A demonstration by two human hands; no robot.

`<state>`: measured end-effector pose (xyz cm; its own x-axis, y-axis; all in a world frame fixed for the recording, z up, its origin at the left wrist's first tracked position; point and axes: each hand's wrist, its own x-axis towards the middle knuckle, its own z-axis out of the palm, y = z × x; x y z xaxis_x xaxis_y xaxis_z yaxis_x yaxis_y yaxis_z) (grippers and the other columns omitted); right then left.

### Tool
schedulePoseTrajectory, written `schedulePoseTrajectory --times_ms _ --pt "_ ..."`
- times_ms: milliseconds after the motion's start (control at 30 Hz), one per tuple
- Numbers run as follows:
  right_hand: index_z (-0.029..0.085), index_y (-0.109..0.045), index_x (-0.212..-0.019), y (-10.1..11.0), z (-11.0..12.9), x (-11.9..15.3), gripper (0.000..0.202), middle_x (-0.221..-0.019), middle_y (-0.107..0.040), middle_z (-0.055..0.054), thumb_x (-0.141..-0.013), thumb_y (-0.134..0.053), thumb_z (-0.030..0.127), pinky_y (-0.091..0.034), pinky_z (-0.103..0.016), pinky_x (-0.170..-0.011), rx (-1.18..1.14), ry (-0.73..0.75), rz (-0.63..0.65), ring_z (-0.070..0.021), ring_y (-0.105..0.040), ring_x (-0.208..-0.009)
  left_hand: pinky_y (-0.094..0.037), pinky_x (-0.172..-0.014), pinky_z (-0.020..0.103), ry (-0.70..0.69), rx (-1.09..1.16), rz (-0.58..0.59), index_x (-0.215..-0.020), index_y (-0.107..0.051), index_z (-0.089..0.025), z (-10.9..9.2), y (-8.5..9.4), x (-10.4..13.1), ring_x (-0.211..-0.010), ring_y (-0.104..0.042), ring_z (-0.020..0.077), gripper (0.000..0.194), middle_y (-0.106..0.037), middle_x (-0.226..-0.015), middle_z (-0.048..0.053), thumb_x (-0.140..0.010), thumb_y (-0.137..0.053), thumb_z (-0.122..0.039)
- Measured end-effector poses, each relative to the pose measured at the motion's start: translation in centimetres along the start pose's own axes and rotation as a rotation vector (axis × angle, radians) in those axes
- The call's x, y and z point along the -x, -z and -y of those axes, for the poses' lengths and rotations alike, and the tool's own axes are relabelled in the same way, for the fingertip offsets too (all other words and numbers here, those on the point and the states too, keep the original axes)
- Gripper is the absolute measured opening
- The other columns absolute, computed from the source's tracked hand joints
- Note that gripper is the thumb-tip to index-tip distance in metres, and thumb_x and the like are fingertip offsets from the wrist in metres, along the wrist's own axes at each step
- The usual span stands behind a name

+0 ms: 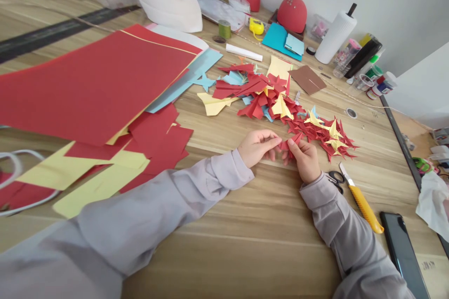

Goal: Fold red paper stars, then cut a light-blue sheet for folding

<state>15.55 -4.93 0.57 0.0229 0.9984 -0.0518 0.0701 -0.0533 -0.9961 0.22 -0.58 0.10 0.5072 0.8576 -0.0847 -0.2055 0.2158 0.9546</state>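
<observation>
Both hands meet over the table on a small red folded paper piece [293, 140]. My left hand [258, 146] pinches its left end between thumb and fingers. On the other end, my right hand [304, 158] presses with the thumb on top; the fingertips partly hide the fold. Just beyond the hands lies a pile of red folded paper shapes [257, 88], with some yellow and blue ones among them. A tighter cluster of pointed red and yellow paper stars [329, 133] lies beside my right hand.
Large red paper sheets [105, 79] and cut yellow pieces [101, 189] lie at left. Near my right sleeve are black scissors [336, 180], a yellow utility knife [365, 205] with its blade out, and a phone [403, 247]. Bottles [336, 37] and a red dome [292, 13] stand behind.
</observation>
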Motion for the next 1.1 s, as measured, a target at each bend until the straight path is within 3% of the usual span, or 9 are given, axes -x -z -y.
schedulePoseTrajectory --times_ms 200,567,733,900,1100 --pt "0.017 -0.06 -0.062 -0.09 0.09 -0.04 0.038 -0.052 -0.061 0.001 -0.076 -0.063 0.051 -0.044 -0.022 -0.04 -0.017 0.008 0.0 -0.009 -0.052 -0.038 -0.037 -0.041 0.021 0.031 0.041 0.012 -0.071 -0.059 -0.012 -0.1 0.1 0.01 -0.041 -0.056 0.0103 0.027 -0.064 -0.058 0.003 -0.075 -0.063 -0.038" --pt "0.018 -0.057 -0.059 0.05 -0.01 -0.01 0.04 -0.05 -0.058 0.001 -0.075 -0.063 0.054 -0.044 -0.024 -0.042 -0.038 0.01 -0.063 -0.0107 -0.051 -0.041 -0.038 -0.041 0.022 0.039 0.048 -0.01 -0.067 -0.061 -0.011 -0.19 0.13 0.11 -0.04 -0.056 0.0121 0.018 -0.063 -0.053 0.003 -0.073 -0.056 -0.027" --pt "0.018 -0.057 -0.061 0.06 -0.15 -0.04 0.04 -0.051 -0.058 0.002 -0.076 -0.062 0.054 -0.043 -0.023 -0.042 -0.024 0.016 -0.069 -0.0099 -0.051 -0.041 -0.038 -0.041 0.021 0.022 0.011 -0.011 -0.066 -0.06 -0.012 -0.19 0.06 0.17 -0.04 -0.056 0.0105 0.016 -0.064 -0.055 0.002 -0.071 -0.061 -0.028" --pt "0.018 -0.057 -0.063 0.01 -0.06 -0.02 0.039 -0.051 -0.058 0.002 -0.078 -0.061 0.053 -0.041 -0.023 -0.041 0.019 0.026 -0.023 -0.0102 -0.052 -0.041 -0.04 -0.043 0.02 0.005 -0.031 -0.042 -0.077 -0.062 -0.013 -0.23 -0.32 0.31 -0.041 -0.054 0.0095 0.019 -0.059 -0.048 -0.003 -0.064 -0.072 -0.024" --pt "0.018 -0.058 -0.066 0.2 -0.32 0.07 0.034 -0.057 -0.062 0.001 -0.079 -0.061 0.05 -0.041 -0.024 -0.044 -0.033 0.028 -0.046 -0.0108 -0.054 -0.044 -0.038 -0.041 0.018 -0.049 -0.038 -0.097 -0.081 -0.063 -0.011 -0.07 -0.25 0.17 -0.04 -0.053 0.0079 0.02 -0.058 -0.051 -0.003 -0.065 -0.071 -0.019"
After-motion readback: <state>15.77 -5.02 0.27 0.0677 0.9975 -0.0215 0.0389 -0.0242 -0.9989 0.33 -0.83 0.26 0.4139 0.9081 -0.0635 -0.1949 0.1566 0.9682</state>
